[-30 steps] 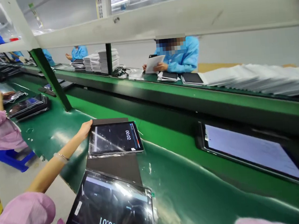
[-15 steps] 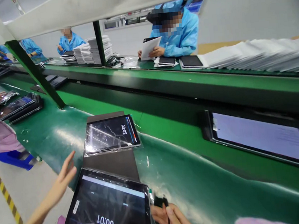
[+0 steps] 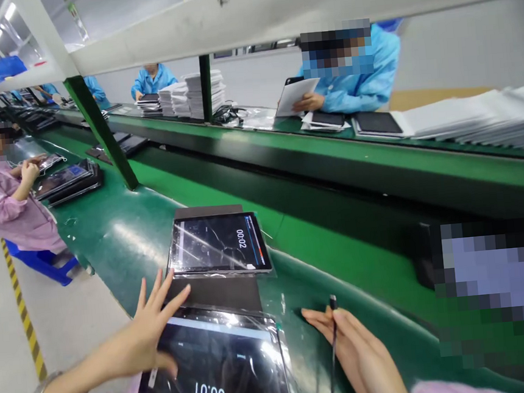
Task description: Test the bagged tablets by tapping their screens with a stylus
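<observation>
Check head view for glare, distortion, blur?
Head view: ceiling-light glare streaks the far tablet and near tablet screens; wide-angle lens bends the green belt edges; left hand and right hand sharp; pixelated patch at right.

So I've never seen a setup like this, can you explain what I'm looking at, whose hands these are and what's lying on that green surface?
The picture comes from a camera worn on a worker's head, looking down at their own bare hands. The left hand rests spread on the near tablet, whose screen reads 10:01. The right hand pinches a thin black cable. A second tablet lies farther along the green bench, on a dark mat. Other people in pink and blue coats work nearby.
</observation>
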`<action>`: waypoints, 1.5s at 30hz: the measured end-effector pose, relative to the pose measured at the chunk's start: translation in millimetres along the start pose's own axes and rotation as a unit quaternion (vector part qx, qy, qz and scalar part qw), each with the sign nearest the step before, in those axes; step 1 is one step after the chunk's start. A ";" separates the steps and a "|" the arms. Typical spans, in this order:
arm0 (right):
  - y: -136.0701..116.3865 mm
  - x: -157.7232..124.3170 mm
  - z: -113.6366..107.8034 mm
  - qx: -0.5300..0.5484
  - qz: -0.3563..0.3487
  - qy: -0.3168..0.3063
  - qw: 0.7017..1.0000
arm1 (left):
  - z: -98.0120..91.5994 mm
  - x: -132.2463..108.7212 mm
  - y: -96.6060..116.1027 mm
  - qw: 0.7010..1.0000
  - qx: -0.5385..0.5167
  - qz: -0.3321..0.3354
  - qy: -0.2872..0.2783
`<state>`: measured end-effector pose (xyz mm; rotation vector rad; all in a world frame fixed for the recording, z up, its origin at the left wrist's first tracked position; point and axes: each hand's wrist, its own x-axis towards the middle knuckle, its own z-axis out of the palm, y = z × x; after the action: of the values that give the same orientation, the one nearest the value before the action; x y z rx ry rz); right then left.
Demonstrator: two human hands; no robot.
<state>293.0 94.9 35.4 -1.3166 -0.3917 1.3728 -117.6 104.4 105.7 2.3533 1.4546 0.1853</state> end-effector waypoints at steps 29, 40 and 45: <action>2.1 10.0 -0.2 0.012 -0.181 -0.061 0.982 | -27.0 270.0 -1.6 0.997 -0.015 0.068 0.031; 10.9 13.1 -35.1 -0.095 -0.266 0.076 0.956 | 16.2 164.7 91.0 0.925 0.080 0.371 0.017; 9.6 19.2 -24.7 -0.172 -0.266 0.070 0.946 | 23.2 159.5 95.7 0.928 0.087 0.362 0.003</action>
<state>314.3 97.4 10.7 -1.4411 -0.8494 0.7739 42.7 201.7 107.3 2.9350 0.5507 0.2561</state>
